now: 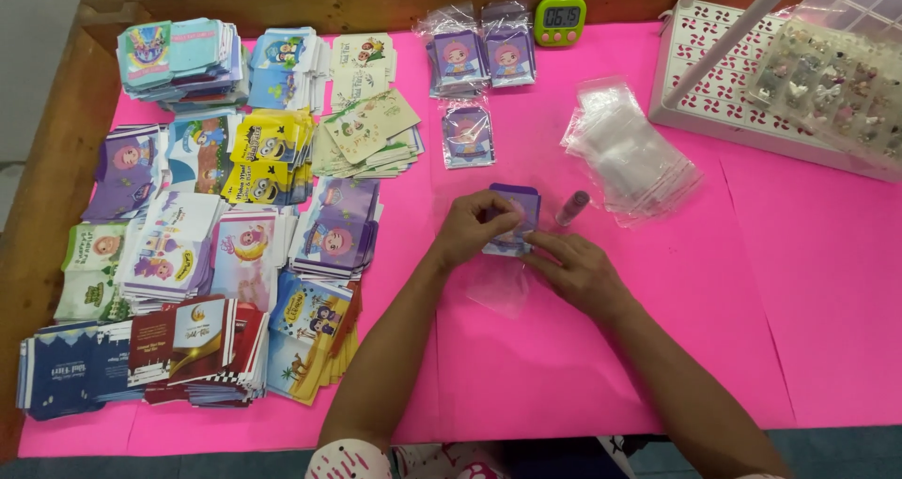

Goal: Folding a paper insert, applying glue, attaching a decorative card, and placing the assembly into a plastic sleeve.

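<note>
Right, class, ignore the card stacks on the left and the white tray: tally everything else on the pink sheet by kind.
bagged purple card packs: 3
green timer: 1
pink tube: 1
purple card: 1
pile of clear bags: 1
loose clear bag: 1
total: 8

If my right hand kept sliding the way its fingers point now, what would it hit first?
The right hand points up-left, fingertips already on the purple card that the left hand also holds; that card comes first.
</note>
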